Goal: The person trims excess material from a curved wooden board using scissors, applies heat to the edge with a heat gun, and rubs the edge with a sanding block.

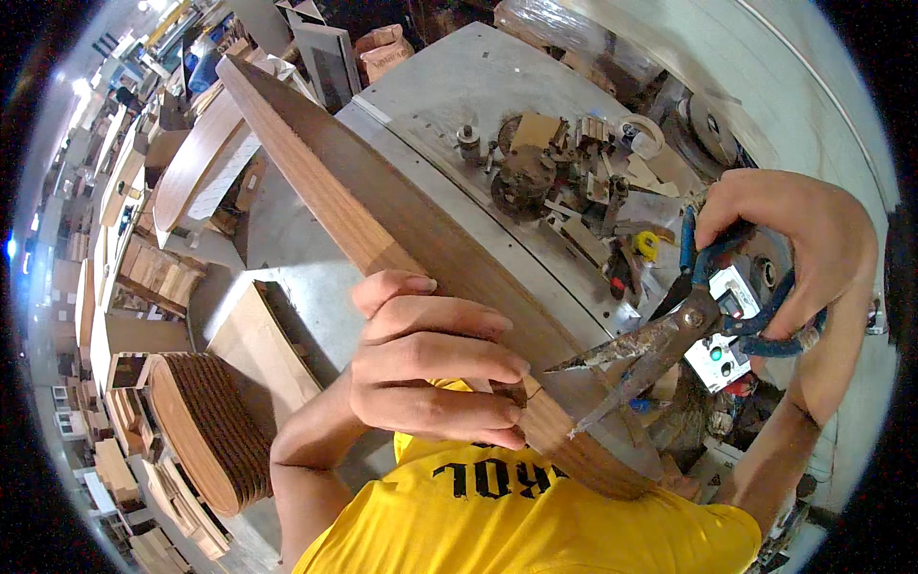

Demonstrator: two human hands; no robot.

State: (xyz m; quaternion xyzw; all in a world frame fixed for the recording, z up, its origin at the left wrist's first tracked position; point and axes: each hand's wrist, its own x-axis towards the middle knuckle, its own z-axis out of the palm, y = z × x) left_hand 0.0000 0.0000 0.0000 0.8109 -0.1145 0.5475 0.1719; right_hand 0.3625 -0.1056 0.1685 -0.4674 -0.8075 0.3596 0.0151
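Head view, left hand (435, 362) wrapped around a long wooden board (330, 206) at centre, slanting from upper left to lower right, right hand (813, 234) at right holding blue-handled scissors (696, 314), blades (626, 346) parted near the board's lower end

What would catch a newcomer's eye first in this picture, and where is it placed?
Probably the long wooden board, running diagonally from upper left to lower right, gripped by the left hand. Next, the open blue-handled scissors in the right hand, blades near the board's lower end. The yellow shirt stands out at the bottom.
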